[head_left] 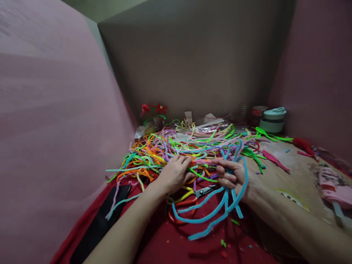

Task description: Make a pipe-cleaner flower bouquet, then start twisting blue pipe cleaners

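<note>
A tangled heap of pipe cleaners (154,156) in many colours spreads over the table. My left hand (176,173) reaches into its near edge, fingers bent and pressed together among orange and green strands. Their tips are partly hidden, so I cannot make out what they hold. Palm up, my right hand (233,176) has its fingers curled round several light blue pipe cleaners (214,216), whose ends loop over the wrist and hang toward me. Beneath the blue strands lie red-handled scissors (203,191) on the red cloth, between my two hands.
A black flat object (96,223) lies at the left. Red flowers (158,110) stand at the back left, a mint-green lidded container (272,120) at the back right. On the right are a tape roll (291,198) and a pink hot glue gun (334,187). Walls enclose the table.
</note>
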`<state>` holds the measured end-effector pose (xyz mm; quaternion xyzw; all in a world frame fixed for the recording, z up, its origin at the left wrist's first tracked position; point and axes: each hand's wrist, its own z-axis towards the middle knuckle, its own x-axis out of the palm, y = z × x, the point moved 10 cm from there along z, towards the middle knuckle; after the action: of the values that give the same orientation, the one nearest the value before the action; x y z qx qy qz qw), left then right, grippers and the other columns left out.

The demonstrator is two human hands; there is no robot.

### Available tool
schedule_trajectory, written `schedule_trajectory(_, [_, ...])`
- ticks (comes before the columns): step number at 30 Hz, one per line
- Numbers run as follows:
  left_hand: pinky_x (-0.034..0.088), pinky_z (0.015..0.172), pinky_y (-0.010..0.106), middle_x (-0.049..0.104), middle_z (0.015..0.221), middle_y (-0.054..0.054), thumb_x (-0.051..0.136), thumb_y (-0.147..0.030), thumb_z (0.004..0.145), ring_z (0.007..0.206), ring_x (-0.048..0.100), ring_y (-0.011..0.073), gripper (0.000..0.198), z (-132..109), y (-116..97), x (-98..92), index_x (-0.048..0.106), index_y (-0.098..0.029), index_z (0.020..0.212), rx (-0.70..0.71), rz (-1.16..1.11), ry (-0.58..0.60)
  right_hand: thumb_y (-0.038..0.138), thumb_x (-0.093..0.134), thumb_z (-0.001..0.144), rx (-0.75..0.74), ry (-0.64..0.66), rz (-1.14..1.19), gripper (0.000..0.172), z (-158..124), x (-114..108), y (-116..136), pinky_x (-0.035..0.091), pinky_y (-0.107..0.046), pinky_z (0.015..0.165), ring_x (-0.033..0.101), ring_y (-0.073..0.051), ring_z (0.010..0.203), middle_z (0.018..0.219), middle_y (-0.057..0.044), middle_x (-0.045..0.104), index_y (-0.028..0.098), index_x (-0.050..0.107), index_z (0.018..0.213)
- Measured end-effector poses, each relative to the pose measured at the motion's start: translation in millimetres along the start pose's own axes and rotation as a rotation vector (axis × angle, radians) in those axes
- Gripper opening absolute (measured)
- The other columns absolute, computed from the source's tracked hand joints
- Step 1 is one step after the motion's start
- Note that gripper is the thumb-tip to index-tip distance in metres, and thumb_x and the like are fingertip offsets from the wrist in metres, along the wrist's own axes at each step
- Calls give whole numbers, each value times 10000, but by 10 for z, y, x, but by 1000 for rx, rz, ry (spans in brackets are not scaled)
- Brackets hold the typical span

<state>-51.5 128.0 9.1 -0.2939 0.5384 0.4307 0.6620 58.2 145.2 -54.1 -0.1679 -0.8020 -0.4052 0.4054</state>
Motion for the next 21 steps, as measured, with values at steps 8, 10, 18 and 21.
schedule_trajectory(8, [393, 902, 431, 514, 1153, 132, 494, -249, 830, 1058, 451, 242, 417, 24, 10, 122, 405, -142, 1224, -40, -8, -51, 91, 445, 803, -6, 46, 36, 188, 73, -54, -9, 175, -119, 222, 234, -6, 236, 423, 24, 498, 94, 594, 689])
schedule_trajectory(10, [399, 892, 432, 504, 1153, 131, 501, -234, 824, 1060, 459, 241, 422, 11, 4, 112, 398, -152, 1225, -43, -14, -60, 89, 459, 791, -4, 49, 28, 172, 75, -56, -2, 172, -123, 224, 223, -7, 240, 421, 29, 492, 99, 598, 690])
schedule_trajectory(18, [379, 911, 475, 461, 1241, 201, 512, -239, 814, 1122, 449, 304, 454, -56, -62, 64, 411, -103, 1236, -204, 106, -47, 88, 490, 748, -16, 105, -5, 154, 97, -21, 1, 158, -118, 234, 208, 0, 249, 426, 20, 503, 89, 628, 682])
schedule_trajectory(21, [350, 935, 505, 440, 1284, 243, 476, -215, 827, 1149, 424, 342, 463, -93, -134, 93, 409, -43, 1251, -244, 192, -13, 89, 495, 732, -27, 105, -21, 155, 109, -20, -4, 155, -115, 235, 215, 0, 249, 424, 14, 511, 78, 645, 691])
